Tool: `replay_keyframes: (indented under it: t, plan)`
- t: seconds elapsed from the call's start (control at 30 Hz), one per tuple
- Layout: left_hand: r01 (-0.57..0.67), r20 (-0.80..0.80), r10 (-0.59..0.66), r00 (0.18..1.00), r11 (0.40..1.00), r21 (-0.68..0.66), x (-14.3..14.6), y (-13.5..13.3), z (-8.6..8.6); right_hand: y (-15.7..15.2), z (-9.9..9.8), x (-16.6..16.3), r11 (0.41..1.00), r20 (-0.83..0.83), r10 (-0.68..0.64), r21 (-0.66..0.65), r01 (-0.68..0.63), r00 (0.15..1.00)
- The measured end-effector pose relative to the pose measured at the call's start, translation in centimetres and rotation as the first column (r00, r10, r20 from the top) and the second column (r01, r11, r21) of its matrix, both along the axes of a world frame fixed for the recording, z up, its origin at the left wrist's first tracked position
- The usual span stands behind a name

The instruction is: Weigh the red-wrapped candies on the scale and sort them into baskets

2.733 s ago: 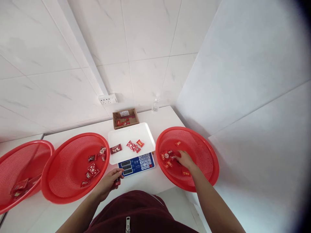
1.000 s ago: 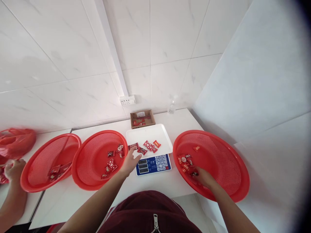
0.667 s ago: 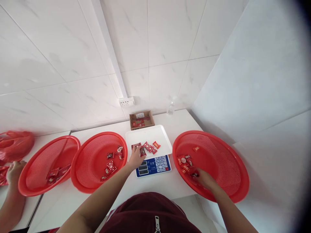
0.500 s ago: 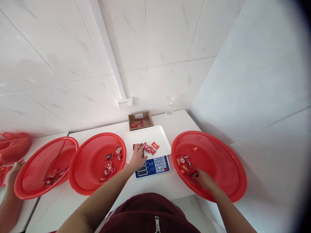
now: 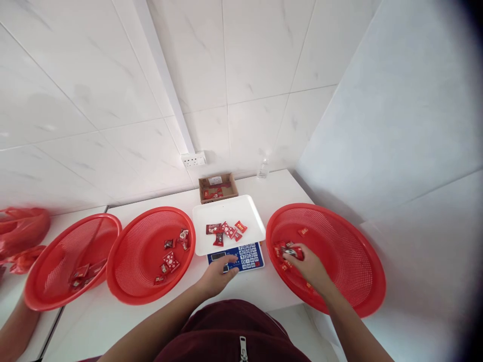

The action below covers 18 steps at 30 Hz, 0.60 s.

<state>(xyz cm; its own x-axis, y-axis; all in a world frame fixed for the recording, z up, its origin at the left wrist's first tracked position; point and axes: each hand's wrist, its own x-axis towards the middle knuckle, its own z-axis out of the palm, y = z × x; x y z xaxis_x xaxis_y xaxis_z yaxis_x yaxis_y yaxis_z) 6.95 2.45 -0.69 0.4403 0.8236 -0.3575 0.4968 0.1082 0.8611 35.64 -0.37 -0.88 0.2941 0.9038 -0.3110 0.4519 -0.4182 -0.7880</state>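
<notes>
A white bench [image 5: 260, 289] runs along a wall of pale marbled tiles into a right-hand corner, with a socket strip [image 5: 193, 159] on the wall above its far edge. At the left end sits an outer red mesh basket [image 5: 56, 291] holding a few packets; beside it, a middle basket [image 5: 128, 274] has red sweets scattered on its right half. At the far edge lie a small cardboard box [image 5: 218, 187] and a clear bottle [image 5: 263, 168]. In front of the box, a scale [image 5: 236, 257] carries a white tray [image 5: 226, 211] on which red sweets [image 5: 225, 231] lie in a row running left to right. The left hand [image 5: 218, 274] rests loosely curled, empty, fingertips on the scale's near left corner. In the right basket [image 5: 339, 266], near the bench's right end, the right hand [image 5: 306, 265] pinches a red wrapped sweet [image 5: 293, 251] at its fingertips, long axis roughly left-right, just above the sweets along the basket's left side.
</notes>
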Motion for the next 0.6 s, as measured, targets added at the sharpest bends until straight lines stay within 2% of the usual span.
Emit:
replay_keyframes:
  t: [0.07, 0.13, 0.17, 0.23, 0.3, 0.37, 0.47, 0.5, 0.57, 0.6]
  plan:
    - [0.020, 0.157, 0.008, 0.988, 0.985, -0.174, 0.7, -0.6, 1.0, 0.0, 2.3, -3.4, 0.974, -0.103, 0.224, 0.055, -0.219, 0.969]
    - [0.087, 0.304, 0.016, 0.953, 0.943, -0.321, 1.5, -0.8, 2.1, -0.2, 3.8, -6.9, 0.887, -0.159, 0.461, 0.089, -0.453, 0.873]
    - [0.122, 0.348, 0.013, 0.937, 0.924, -0.363, 1.8, -0.7, 2.7, -0.4, 4.1, -8.4, 0.847, -0.164, 0.532, 0.101, -0.523, 0.831]
    - [0.157, 0.370, -0.002, 0.929, 0.907, -0.390, 2.0, -0.6, 3.7, -0.5, 4.0, -10.1, 0.810, -0.174, 0.586, 0.136, -0.571, 0.791]
    - [0.117, 0.319, 0.014, 0.948, 0.914, -0.388, 1.8, -0.4, 4.3, -0.4, 3.1, -9.7, 0.821, -0.203, 0.570, 0.132, -0.555, 0.796]
    - [0.010, 0.255, 0.103, 0.961, 0.914, -0.406, 1.0, -0.3, 4.3, -0.2, 1.7, -7.2, 0.873, -0.199, 0.487, 0.096, -0.478, 0.850]
    - [-0.160, 0.200, 0.271, 0.942, 0.883, -0.441, -0.6, -0.5, 3.5, -0.2, -1.1, -1.2, 0.964, 0.010, 0.266, -0.025, -0.265, 0.964]
    - [-0.195, 0.193, 0.309, 0.931, 0.869, -0.454, -1.2, -0.6, 3.2, -0.4, -2.1, 0.7, 0.971, 0.114, 0.221, -0.120, -0.207, 0.969]
    - [-0.236, 0.178, 0.357, 0.917, 0.845, -0.481, -2.1, -0.8, 2.7, -1.1, -4.3, 3.5, 0.919, 0.298, 0.284, -0.357, -0.170, 0.911]
    - [-0.248, 0.171, 0.372, 0.913, 0.835, -0.492, -2.4, -0.9, 2.5, -1.4, -5.3, 4.4, 0.895, 0.334, 0.308, -0.421, -0.151, 0.891]
